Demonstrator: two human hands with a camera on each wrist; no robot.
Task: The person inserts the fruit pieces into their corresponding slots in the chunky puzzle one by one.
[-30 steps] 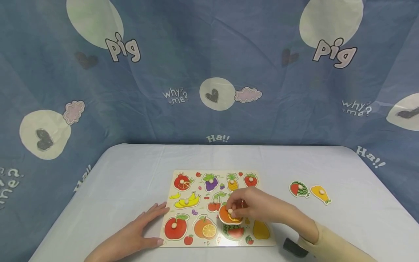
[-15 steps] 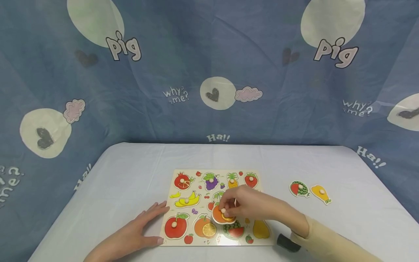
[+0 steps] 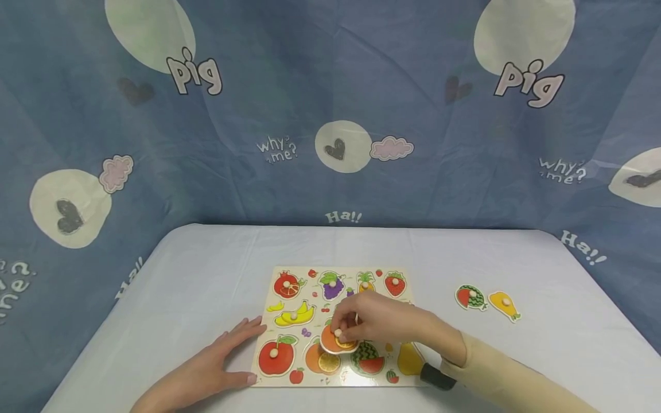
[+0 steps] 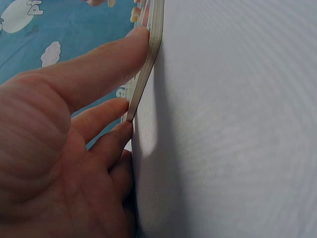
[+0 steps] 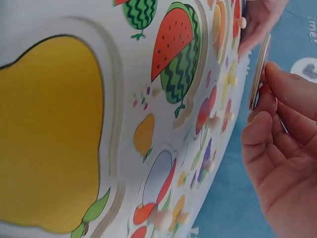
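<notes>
A pale fruit puzzle board (image 3: pixel 372 382) lies on the table. My right hand (image 3: pixel 374 318) pinches the knob of an orange puzzle piece (image 3: pixel 328 337), whose lower edge overlaps the printed orange recess (image 3: pixel 329 362). In the right wrist view that piece (image 5: pixel 260 74) shows edge-on, raised from the board. My left hand (image 3: pixel 217 361) touches the board's left edge, thumb at the front corner and fingers extended farther up. Seen from the left wrist, the thumb (image 4: pixel 114 59) lies against the board's side. The watermelon recess (image 3: pixel 369 365) and pear recess (image 3: pixel 408 361) hold no pieces.
Right of the board lie a watermelon piece (image 3: pixel 470 297) and a yellow pear piece (image 3: pixel 504 305), both with knobs. Knobbed pieces such as the apple (image 3: pixel 275 362), bananas (image 3: pixel 294 315) and strawberry (image 3: pixel 395 285) sit in the board. A blue printed cloth (image 3: pixel 341 195) hangs behind.
My right hand has carried the orange piece leftward, from above the watermelon recess to the upper right part of the orange recess. The left hand stays at the board's edge.
</notes>
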